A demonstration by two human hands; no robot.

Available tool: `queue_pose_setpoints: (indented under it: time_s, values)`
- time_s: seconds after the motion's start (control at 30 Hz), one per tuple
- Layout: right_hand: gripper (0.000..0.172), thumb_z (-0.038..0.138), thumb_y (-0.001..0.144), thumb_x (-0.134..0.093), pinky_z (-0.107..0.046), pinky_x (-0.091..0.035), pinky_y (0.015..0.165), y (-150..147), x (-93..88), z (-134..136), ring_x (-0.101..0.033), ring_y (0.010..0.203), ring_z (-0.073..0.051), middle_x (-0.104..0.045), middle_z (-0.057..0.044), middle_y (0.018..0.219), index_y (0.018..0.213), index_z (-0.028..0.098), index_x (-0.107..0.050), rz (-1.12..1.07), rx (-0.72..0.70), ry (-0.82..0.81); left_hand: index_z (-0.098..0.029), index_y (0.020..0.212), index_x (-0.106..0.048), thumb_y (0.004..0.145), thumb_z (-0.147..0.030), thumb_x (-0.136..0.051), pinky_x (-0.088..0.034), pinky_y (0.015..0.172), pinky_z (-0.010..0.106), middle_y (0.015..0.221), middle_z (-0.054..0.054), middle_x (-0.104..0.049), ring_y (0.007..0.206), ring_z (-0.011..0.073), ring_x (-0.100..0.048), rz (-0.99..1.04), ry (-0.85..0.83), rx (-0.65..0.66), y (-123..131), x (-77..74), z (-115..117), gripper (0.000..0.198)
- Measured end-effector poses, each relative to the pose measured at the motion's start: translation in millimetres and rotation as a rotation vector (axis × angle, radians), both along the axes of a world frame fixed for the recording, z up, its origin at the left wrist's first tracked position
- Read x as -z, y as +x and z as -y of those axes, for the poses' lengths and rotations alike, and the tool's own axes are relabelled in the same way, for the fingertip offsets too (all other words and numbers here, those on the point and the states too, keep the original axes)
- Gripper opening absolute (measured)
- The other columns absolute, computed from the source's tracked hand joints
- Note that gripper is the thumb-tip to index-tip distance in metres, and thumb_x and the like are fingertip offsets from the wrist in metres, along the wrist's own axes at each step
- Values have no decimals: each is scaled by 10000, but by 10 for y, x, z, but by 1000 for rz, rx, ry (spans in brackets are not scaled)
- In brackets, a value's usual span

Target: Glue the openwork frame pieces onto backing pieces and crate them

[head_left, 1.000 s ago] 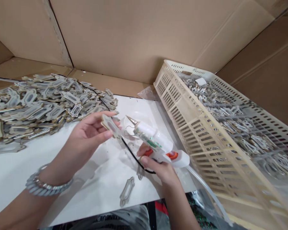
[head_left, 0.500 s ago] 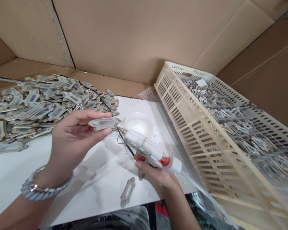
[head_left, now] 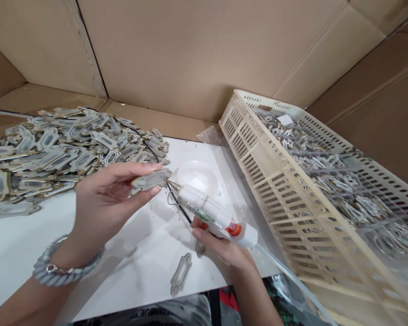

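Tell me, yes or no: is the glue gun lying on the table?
No, the right hand holds the glue gun above the table, its nozzle at the flat piece pinched in the left hand.

The one camera rides on the person's head, facing forward and down over the white table (head_left: 27,244) from close range. The left hand (head_left: 102,203) with its cut-out piece (head_left: 149,179) and the right hand (head_left: 224,246) with the glue gun (head_left: 207,210) sit mid-frame, forearms entering from the bottom edge. The cream crate (head_left: 275,181) runs off to the right, and the cardboard walls (head_left: 190,54) fill the top.
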State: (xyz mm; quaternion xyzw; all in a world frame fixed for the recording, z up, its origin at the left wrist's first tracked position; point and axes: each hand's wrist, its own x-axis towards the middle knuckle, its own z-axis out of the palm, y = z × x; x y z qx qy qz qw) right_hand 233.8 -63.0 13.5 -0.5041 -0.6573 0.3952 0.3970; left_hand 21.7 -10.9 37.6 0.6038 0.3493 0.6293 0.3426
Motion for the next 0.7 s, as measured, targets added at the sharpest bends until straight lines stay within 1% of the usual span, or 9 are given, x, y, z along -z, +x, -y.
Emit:
queue_pose_setpoints:
  time_s: [0.1,0.23,0.5,0.7]
  values:
    - [327,475,853,-672,-289,-483,563,18,31,-16,-568,581,-169,-557,11,642,655,249,-543,-126,-94,-83,-269,945,-779,726,-77,-844,-655,947,330,1017,-9,-814,977,189,-773,10,-2,4,-4,-3,7,298]
    - [298,422,855,-675,-293,-454,594,26,46,-19,-547,603,-169,-548,12,667,659,252,-529,-132,-94,-88,-292,956,-781,724,-64,-836,-647,957,293,1026,-34,-812,985,164,-769,15,-6,7,-6,1,9,330]
    - [305,406,851,-681,-290,-423,575,19,45,-14,-520,584,-163,-517,19,652,655,254,-504,-163,-96,-103,-295,959,-781,728,-40,-827,-638,951,244,1023,-58,-812,983,136,-768,10,11,28,-15,10,-5,347]
    - [277,421,831,-701,-273,-402,499,35,81,-10,-499,517,-147,-515,28,632,706,253,-519,-217,-117,-216,-310,977,-775,723,-69,-827,-637,943,226,1036,-72,-807,985,127,-765,-12,9,0,-17,25,-13,355]
